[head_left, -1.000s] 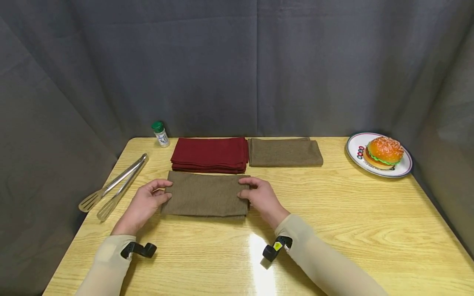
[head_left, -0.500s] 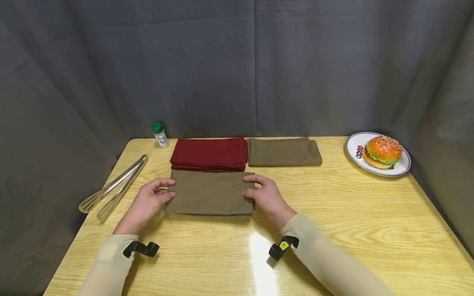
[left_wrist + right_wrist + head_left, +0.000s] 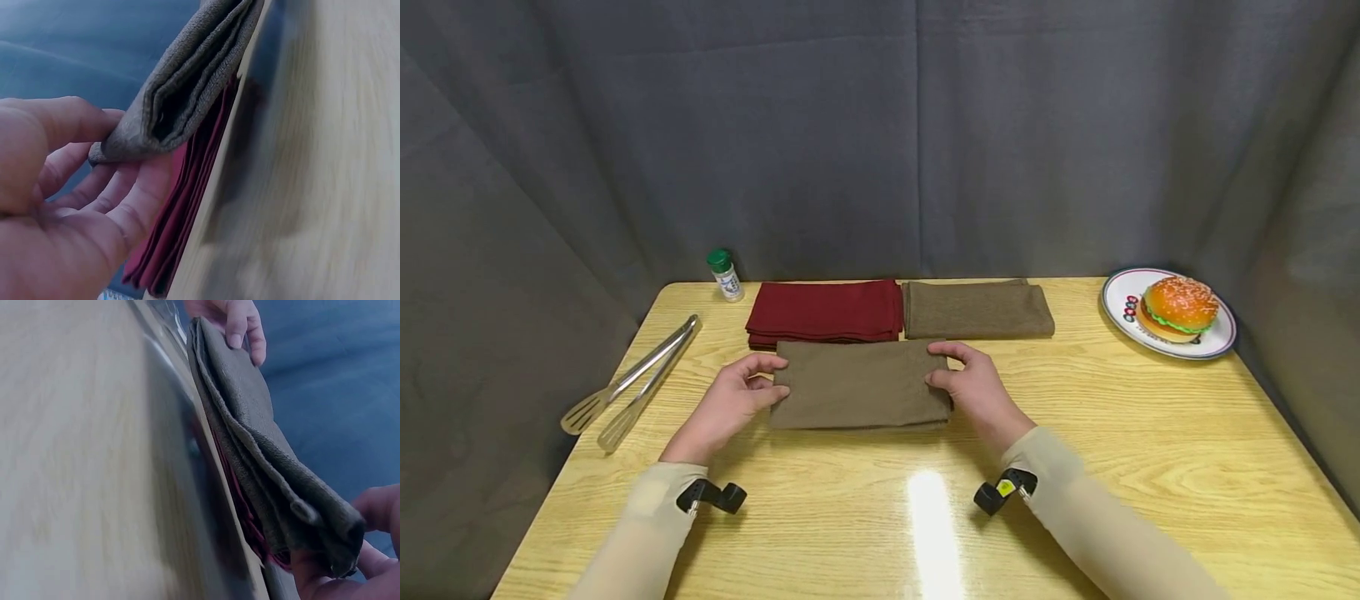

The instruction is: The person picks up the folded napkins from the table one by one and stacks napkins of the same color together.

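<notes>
A folded brown cloth (image 3: 857,387) is held level above the table, in front of the stacked red cloths. My left hand (image 3: 741,400) pinches its left edge, thumb on top and fingers beneath, as the left wrist view shows. At the opposite edge, my right hand (image 3: 981,387) grips the cloth the same way. Layered folds of the cloth (image 3: 250,437) face the right wrist camera. Behind it lies a neat stack of folded red cloths (image 3: 823,308), its front partly covered in the head view. Beside that stack rests another folded brown cloth (image 3: 977,308).
Metal tongs (image 3: 640,375) lie spread at the left side of the wooden table (image 3: 1120,467). A green-capped shaker (image 3: 726,275) stands at the back left. On the far right is a white plate (image 3: 1120,329) with a hamburger (image 3: 1180,308). Dark curtains (image 3: 775,150) hang behind.
Both hands have moved to the right with the folded brown cloth between them, and it now sits slightly farther back. The other things have stayed in place.
</notes>
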### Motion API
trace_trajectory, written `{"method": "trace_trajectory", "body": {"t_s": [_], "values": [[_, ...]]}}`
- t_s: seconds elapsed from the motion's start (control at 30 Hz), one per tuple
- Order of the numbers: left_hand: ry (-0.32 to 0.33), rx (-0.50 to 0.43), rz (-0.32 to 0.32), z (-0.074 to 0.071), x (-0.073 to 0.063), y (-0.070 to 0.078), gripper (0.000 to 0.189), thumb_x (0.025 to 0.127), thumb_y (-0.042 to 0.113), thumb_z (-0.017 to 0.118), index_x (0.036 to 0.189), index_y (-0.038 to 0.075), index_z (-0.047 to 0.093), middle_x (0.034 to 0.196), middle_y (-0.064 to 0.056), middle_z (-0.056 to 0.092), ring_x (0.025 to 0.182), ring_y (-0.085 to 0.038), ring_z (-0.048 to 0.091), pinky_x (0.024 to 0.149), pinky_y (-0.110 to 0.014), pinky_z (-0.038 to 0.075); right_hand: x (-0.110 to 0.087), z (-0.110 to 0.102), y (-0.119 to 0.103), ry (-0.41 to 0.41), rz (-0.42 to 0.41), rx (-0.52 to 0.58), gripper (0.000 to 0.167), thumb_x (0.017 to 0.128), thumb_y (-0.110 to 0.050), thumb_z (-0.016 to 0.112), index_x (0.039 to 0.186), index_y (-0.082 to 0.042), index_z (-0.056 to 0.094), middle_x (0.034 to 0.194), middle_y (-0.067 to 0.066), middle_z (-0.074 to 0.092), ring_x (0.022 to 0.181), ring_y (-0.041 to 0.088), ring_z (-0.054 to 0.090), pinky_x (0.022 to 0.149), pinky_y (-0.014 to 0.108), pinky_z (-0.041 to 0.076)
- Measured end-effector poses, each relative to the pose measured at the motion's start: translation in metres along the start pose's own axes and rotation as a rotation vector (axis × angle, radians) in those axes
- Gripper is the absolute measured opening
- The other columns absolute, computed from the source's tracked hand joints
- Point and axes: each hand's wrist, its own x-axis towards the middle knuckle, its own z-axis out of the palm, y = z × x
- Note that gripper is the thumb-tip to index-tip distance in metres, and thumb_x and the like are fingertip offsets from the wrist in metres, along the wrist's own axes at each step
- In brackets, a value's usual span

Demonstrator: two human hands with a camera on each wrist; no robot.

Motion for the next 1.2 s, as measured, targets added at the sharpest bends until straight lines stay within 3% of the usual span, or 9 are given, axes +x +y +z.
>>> {"method": "trace_trajectory", "body": {"t_s": [0.3,0.57,0.73,0.97,1.07,1.2], "values": [[-0.053,-0.012,0.006,0.026,0.019,0.027,0.036,0.089,0.016,0.074,0.122,0.013,0.061,0.115,-0.007,0.059,0.089,-0.023,0.062,0.073,-0.041,0.048,0.008,-0.038,-0.003,0.054,-0.015,-0.019,0.05,0.087,0.0,0.063,0.135,-0.004,0.055,0.147,0.012,0.037,0.119,0.025,0.04,0.088,0.032,0.04],[-0.074,-0.041,0.046,0.051,0.046,0.041,0.034,0.087,0.019,0.076,0.119,0.016,0.063,0.108,-0.006,0.062,0.089,-0.024,0.06,0.078,-0.047,0.049,0.013,-0.07,-0.008,0.11,-0.041,-0.053,0.052,0.089,0.001,0.06,0.14,-0.003,0.051,0.147,0.014,0.035,0.122,0.026,0.036,0.087,0.03,0.039],[-0.084,-0.063,0.065,0.066,0.062,0.051,0.033,0.087,0.017,0.076,0.117,0.016,0.064,0.106,-0.004,0.063,0.087,-0.024,0.062,0.078,-0.049,0.05,0.017,-0.086,-0.011,0.154,-0.04,-0.079,0.054,0.088,0.001,0.06,0.141,-0.003,0.049,0.145,0.016,0.035,0.115,0.024,0.039,0.084,0.026,0.041],[-0.111,-0.086,0.073,0.084,0.082,0.065,0.034,0.086,0.018,0.076,0.117,0.016,0.063,0.092,-0.009,0.067,0.087,-0.038,0.062,0.083,-0.059,0.046,0.028,-0.109,-0.013,0.201,-0.052,-0.143,0.055,0.088,-0.001,0.06,0.142,-0.004,0.049,0.147,0.015,0.036,0.114,0.021,0.042,0.083,0.022,0.041],[-0.111,-0.093,0.083,0.09,0.09,0.068,0.034,0.087,0.017,0.076,0.117,0.015,0.063,0.091,-0.009,0.066,0.084,-0.035,0.063,0.081,-0.056,0.049,0.034,-0.116,-0.014,0.216,-0.052,-0.161,0.055,0.087,-0.001,0.059,0.142,-0.003,0.049,0.149,0.013,0.035,0.118,0.023,0.041,0.085,0.022,0.04],[-0.109,-0.102,0.088,0.098,0.101,0.072,0.035,0.087,0.013,0.076,0.119,0.012,0.062,0.093,-0.009,0.064,0.077,-0.026,0.064,0.075,-0.042,0.055,0.041,-0.125,-0.015,0.222,-0.05,-0.147,0.056,0.088,0.0,0.058,0.143,-0.003,0.047,0.15,0.014,0.036,0.121,0.024,0.042,0.086,0.022,0.041]]}}
